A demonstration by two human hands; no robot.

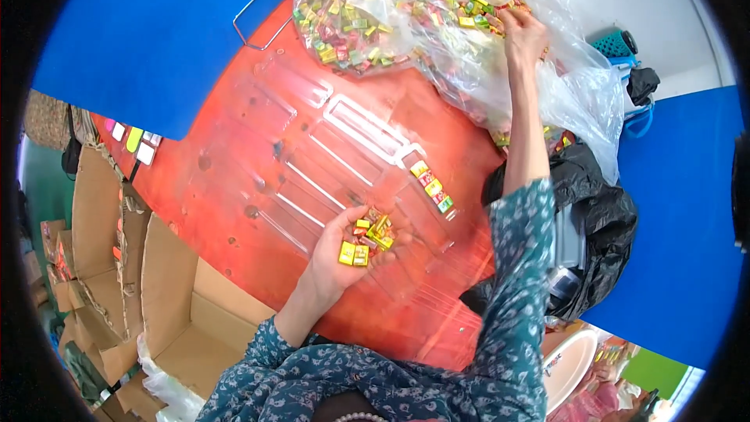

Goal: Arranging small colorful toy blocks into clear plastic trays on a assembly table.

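My left hand (327,259) is cupped palm up over the red table, holding several small yellow wrapped candies (354,253). My right hand (524,37) reaches into a large clear plastic bag (574,82). Its fingers are bent together at the loose candies (478,12) there, and I cannot make out what is between the fingertips. Between my hands and the bag lies a clear plastic tray (322,158) with long narrow slots. A short row of yellow, red and green candies (431,185) lies in its right slot, a little beyond my left hand.
A bent wire handle (263,45) lies by the blue surface (148,31) at the far left. Black plastic bags (613,219) bunch beside my right arm. Open cardboard boxes (168,266) stand at the near left. A white basin (569,371) sits at the near right.
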